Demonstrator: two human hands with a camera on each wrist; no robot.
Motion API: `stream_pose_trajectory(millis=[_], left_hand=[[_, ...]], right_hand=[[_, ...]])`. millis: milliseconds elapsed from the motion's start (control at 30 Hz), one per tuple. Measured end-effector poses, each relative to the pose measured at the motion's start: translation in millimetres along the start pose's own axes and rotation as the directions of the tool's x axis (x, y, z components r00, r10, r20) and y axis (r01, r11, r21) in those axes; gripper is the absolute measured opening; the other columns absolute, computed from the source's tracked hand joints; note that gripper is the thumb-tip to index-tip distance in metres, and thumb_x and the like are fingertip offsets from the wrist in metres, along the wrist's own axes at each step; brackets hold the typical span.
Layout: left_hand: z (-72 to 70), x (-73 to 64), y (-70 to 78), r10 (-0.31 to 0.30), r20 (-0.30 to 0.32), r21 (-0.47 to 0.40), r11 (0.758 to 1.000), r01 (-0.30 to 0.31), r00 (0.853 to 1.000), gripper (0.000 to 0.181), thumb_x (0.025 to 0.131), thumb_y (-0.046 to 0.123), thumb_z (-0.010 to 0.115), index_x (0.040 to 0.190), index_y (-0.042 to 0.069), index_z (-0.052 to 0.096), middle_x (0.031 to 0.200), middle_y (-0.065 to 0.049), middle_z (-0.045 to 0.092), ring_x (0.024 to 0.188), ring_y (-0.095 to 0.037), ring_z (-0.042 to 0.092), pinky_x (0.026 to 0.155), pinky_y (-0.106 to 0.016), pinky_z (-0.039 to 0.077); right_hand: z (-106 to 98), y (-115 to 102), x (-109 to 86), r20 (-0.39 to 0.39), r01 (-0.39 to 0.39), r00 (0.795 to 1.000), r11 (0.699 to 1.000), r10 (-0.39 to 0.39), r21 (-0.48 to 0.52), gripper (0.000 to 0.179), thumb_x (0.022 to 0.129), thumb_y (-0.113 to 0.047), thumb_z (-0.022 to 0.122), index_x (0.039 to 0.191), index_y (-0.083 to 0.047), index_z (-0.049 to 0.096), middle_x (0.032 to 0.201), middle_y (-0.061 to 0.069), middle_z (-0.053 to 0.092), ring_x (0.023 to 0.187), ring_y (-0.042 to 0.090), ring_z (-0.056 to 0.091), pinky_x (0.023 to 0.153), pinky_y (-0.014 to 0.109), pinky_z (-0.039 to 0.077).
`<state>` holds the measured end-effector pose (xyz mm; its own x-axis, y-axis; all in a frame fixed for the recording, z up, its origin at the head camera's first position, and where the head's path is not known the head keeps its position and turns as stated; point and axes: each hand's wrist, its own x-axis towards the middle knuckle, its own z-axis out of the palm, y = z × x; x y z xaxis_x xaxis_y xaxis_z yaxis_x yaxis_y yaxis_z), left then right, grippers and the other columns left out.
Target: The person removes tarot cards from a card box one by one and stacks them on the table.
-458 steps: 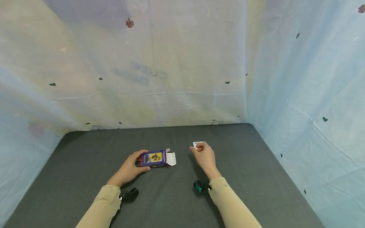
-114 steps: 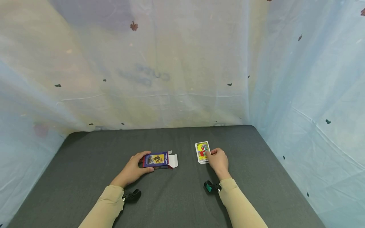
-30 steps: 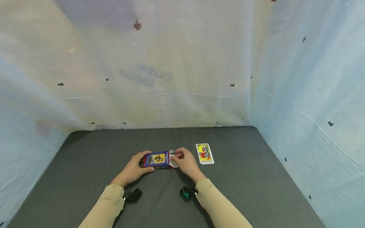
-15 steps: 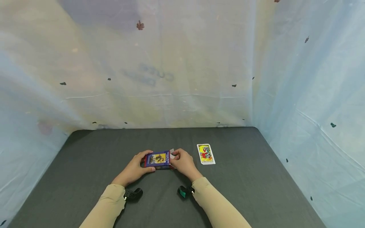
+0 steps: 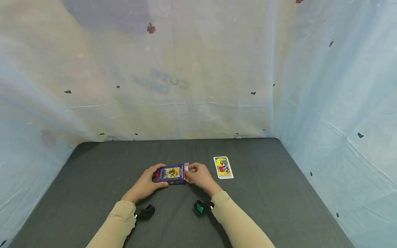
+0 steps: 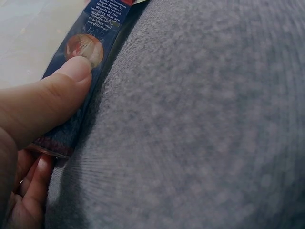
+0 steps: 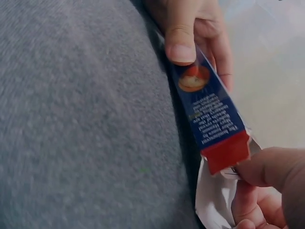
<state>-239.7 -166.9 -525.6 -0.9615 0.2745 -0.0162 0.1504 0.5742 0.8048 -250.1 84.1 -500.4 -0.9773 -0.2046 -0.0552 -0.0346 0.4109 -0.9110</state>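
My left hand grips a blue tarot card box that lies on its back on the dark cloth. In the left wrist view the thumb presses the box's printed side, with other fingers round its far end. My right hand is at the box's open right end. Its thumb and fingers pinch a white card edge at the mouth, largely hidden by the fingers. The right wrist view shows a red side flap and the white lid flap folded out. Right of this hand lies a small face-up stack of cards.
A dark grey cloth-covered table carries everything. Pale plastic sheeting hangs behind the table's back edge and along both sides. Black wrist straps hang at both cuffs.
My right hand left the face-up cards, which grew from a hidden card to a visible stack, and went left to the box mouth. Lately it has shifted slightly right. The left hand keeps its grip.
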Motion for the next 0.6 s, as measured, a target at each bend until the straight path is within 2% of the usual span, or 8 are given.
stream_pose_trajectory(millis=[300, 467, 600], left_hand=[[0.8, 0.5, -0.2, -0.011, -0.011, 0.016, 1.0, 0.011, 1.0, 0.079, 0.078, 0.045, 0.079, 0.145, 0.027, 0.04, 0.142, -0.011, 0.041, 0.127, -0.035, 0.042, 0.098, -0.056, 0.038], [1.5, 0.7, -1.2, -0.016, -0.01, 0.009, 1.0, 0.016, 1.0, 0.078, 0.078, 0.046, 0.079, 0.144, 0.029, 0.041, 0.142, -0.01, 0.041, 0.127, -0.034, 0.042, 0.098, -0.056, 0.038], [1.9, 1.2, -3.0, -0.013, -0.012, 0.017, 1.0, 0.014, 1.0, 0.079, 0.077, 0.049, 0.078, 0.144, 0.03, 0.04, 0.142, -0.011, 0.04, 0.127, -0.035, 0.042, 0.098, -0.056, 0.038]], right_hand=[[-10, 2, -3.5, -0.033, 0.03, 0.999, 0.999, -0.03, -0.015, 0.017, 0.092, -0.013, 0.062, 0.104, -0.001, 0.063, 0.081, 0.004, 0.058, 0.063, 0.013, 0.047, 0.052, 0.026, 0.04], [-14, 3, -5.7, -0.066, 0.009, 0.998, 1.0, -0.009, 0.001, 0.014, 0.094, -0.018, 0.063, 0.098, -0.004, 0.061, 0.083, 0.005, 0.057, 0.068, 0.014, 0.049, 0.055, 0.026, 0.04], [-17, 6, -7.1, -0.1, 0.0, 0.995, 0.999, 0.004, 0.038, 0.016, 0.093, -0.017, 0.063, 0.1, -0.004, 0.06, 0.082, 0.005, 0.059, 0.069, 0.014, 0.05, 0.057, 0.027, 0.04]])
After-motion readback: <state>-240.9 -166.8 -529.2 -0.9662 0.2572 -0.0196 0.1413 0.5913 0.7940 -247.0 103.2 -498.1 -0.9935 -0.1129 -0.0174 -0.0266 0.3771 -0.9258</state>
